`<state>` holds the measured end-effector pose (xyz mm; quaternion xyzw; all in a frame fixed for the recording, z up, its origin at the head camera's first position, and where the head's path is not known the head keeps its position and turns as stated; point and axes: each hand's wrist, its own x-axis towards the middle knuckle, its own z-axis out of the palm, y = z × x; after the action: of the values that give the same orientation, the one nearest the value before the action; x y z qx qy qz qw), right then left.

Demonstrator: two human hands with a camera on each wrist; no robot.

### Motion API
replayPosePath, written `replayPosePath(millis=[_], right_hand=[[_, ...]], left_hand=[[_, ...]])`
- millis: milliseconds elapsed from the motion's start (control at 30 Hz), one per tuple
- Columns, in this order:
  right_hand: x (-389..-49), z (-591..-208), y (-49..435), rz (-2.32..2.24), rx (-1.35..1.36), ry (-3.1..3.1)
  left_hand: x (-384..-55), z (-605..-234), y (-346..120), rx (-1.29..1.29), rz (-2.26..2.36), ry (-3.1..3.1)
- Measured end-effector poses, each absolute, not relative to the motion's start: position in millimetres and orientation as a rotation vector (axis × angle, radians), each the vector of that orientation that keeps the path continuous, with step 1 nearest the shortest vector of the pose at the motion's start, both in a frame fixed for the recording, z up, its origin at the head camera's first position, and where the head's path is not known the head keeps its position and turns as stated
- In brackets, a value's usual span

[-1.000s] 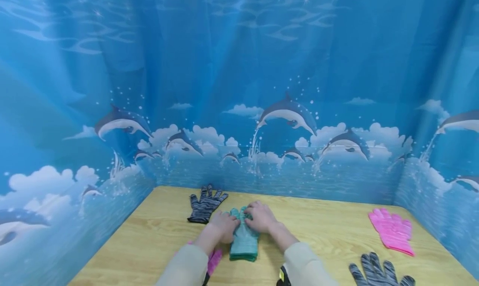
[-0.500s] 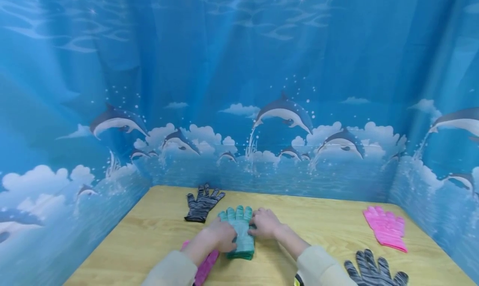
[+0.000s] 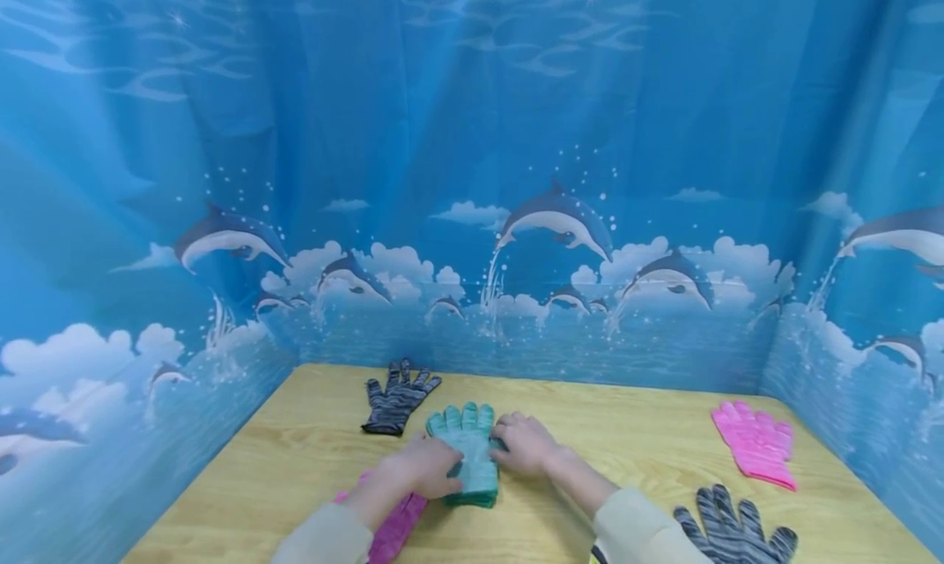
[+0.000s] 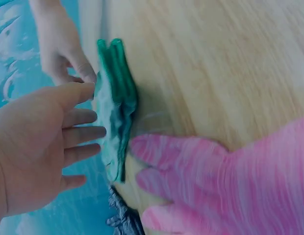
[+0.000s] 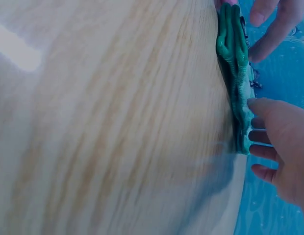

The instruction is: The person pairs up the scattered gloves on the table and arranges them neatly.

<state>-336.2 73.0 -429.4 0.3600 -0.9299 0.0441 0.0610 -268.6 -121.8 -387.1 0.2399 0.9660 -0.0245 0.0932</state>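
Note:
A pair of green knit gloves [image 3: 472, 457] lies stacked on the table, fingers pointing away; the two layered cuffs [image 5: 230, 34] show edge-on in the right wrist view. At the gloves' left side is my left hand [image 3: 430, 466], its fingers fairly straight and its fingertips at the gloves' edge in the left wrist view. My right hand [image 3: 525, 445] is at their right side, fingers extended, the thumb tip touching or very near the upper glove. Neither hand visibly grips the gloves. A pink glove [image 4: 206, 181] lies partly under my left forearm in the head view.
A grey-black striped glove [image 3: 398, 400] lies at the back left of the wooden table [image 3: 605, 433]. Another striped glove [image 3: 737, 527] is at the front right, with a bright pink glove [image 3: 755, 445] behind it. A blue dolphin-print curtain [image 3: 472, 179] encloses the table's back and sides.
My hands have drawn apart from the green gloves' fingers to their two sides, the left one also nearer to me. The green fingers now lie uncovered and spread. The view has shifted slightly.

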Motion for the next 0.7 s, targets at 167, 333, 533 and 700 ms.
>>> replayPosePath(millis=[167,333,533,700], right_hand=[[-331.5,-420.2,78.9,0.234,1.113,-2.798],[-328.2,-408.1,85.8,0.324,1.131,-2.719],[-329.2,-394.5,95.6,0.427,1.111,-2.689],[-331.0,-384.0,107.9,0.450,1.068,-2.683]], left_hand=[[-258.7,-375.9,-137.6,0.838,0.026,2.908],[-244.8,-369.1,-156.1,1.001,0.026,2.961],[-223.2,-362.3,-178.7,1.014,0.136,2.958],[-199.5,-358.8,-195.5,0.919,0.134,2.918]])
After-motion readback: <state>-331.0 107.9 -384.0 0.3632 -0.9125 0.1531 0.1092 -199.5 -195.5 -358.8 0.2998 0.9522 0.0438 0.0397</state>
